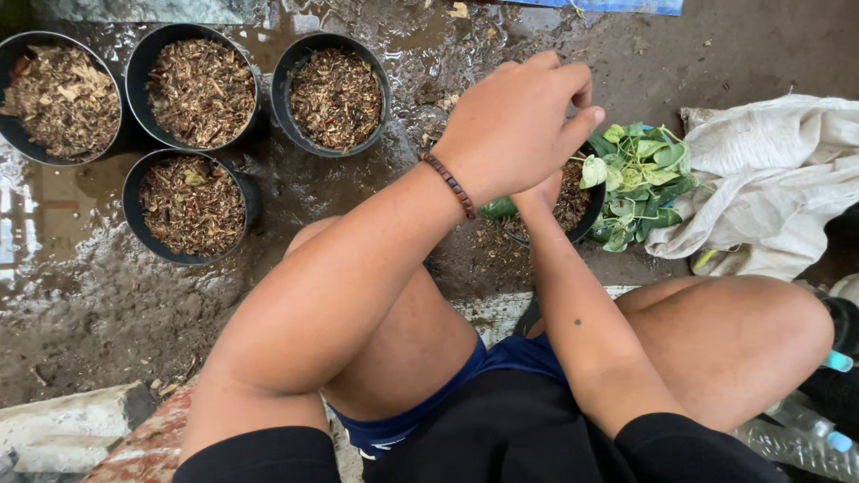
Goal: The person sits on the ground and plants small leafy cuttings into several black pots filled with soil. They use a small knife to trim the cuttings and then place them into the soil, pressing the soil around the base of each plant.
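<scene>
Green, heart-shaped leaves of a small vine plant (640, 174) spill to the right of a black plastic pot (586, 210) on the ground, and both hands are working right at that pot. The left hand (514, 125) hangs over it with its fingers (573, 112) curled loosely downward — whether they pinch anything I cannot tell, since the back of the hand hides the tips. A brown beaded bracelet (450, 185) circles that wrist. The right hand (540, 192) reaches in beneath the left one, down to the brown mulch inside the pot; it is mostly hidden, so its grip cannot be told either.

Just right of the plant lies a crumpled off-white sack (769, 179), touching the leaves. Well to the left stand four more black pots — three in a row at the top (58, 98) (199, 89) (333, 94) and one below them (188, 206) — each filled to the brim with dry wood-chip mix. Wet, muddy ground (107, 304) lies around everything. At the lower right edge, clear plastic bottles with blue caps (828, 420) rest beside the person's knee.
</scene>
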